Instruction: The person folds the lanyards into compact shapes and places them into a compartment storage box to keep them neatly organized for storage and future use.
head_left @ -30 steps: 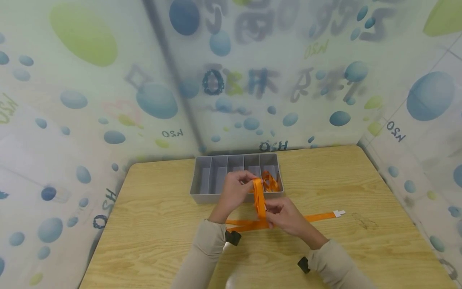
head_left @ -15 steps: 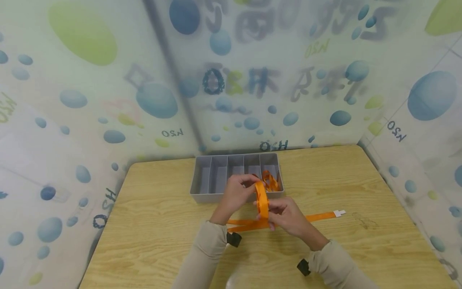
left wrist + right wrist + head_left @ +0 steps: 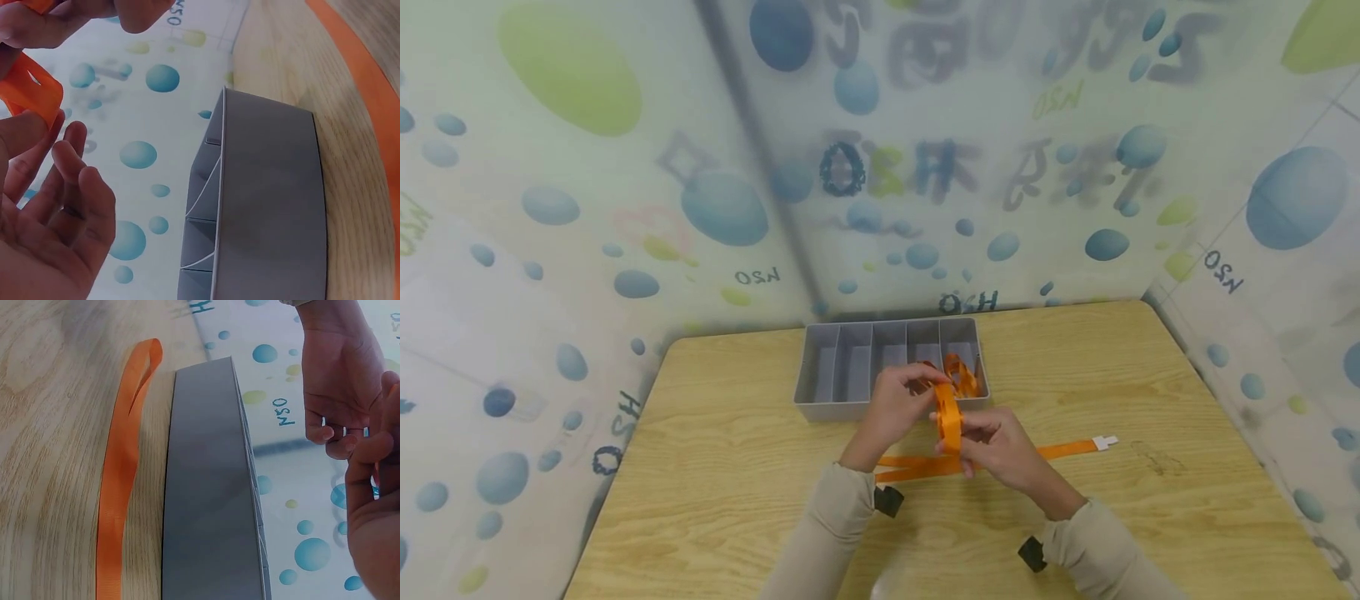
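Between my two hands is an orange lanyard (image 3: 951,423), wound into a narrow upright coil just in front of the box. The thumb and fingertips of my left hand (image 3: 895,406) pinch its upper end. Lower down, my right hand (image 3: 1002,447) grips the coil from the right. The left wrist view shows the left thumb on the coil (image 3: 39,94), other fingers half curled. Beneath the hands a second orange lanyard (image 3: 1070,450) lies stretched along the table, a white clip (image 3: 1104,443) at its right end and a folded loop (image 3: 145,365) at its left.
Behind the hands stands a grey divided box (image 3: 831,412). Coiled orange lanyards (image 3: 964,379) lie in its rightmost compartment, with more orange in the one beside it. The wooden table (image 3: 722,450) meets a patterned wall panel (image 3: 910,225) at the back.
The coil's top has come down and a little right with my left hand, so the coil looks shorter. My right hand keeps its grip almost in place. The orange in the second compartment shows more.
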Tool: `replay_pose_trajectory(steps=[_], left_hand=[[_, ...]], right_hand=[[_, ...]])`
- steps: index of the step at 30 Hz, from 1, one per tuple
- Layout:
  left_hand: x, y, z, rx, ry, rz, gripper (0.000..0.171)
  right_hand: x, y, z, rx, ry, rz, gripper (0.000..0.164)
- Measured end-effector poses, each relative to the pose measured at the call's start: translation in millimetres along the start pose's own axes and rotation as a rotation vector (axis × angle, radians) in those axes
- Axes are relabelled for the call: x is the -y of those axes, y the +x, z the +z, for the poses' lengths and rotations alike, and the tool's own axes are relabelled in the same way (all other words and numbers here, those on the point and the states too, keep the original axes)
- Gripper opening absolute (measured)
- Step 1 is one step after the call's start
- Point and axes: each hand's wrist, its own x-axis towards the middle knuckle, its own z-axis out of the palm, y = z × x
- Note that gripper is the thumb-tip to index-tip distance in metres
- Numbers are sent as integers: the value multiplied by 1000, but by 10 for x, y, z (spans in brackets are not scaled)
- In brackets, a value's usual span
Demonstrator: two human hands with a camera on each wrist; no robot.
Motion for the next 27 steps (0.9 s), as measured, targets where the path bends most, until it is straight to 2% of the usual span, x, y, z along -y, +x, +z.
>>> replay_pose_trajectory(steps=[5, 8, 12, 14, 18, 21, 27], left_hand=[[24, -42, 11, 15, -43, 22, 19], [42, -73, 27, 9, -78, 70, 12], [50, -102, 63, 1, -118, 116, 49], [55, -113, 86, -5, -131, 127, 53], [57, -128, 125, -24, -151, 121, 32], [50, -126, 155, -33, -172, 89, 16], [-1, -153, 204, -43, -172, 29, 14]], right_hand=[[38, 5, -7, -12, 17, -18, 27], [43, 10, -18, -24, 31, -39, 22], [46, 7, -32, -63, 29, -25, 20], [51, 4, -40, -78, 23, -18, 20], [63, -2, -56, -100, 17, 10, 16], [69, -5, -73, -107, 27, 13, 20], [56, 3, -124, -120, 53, -25, 25]])
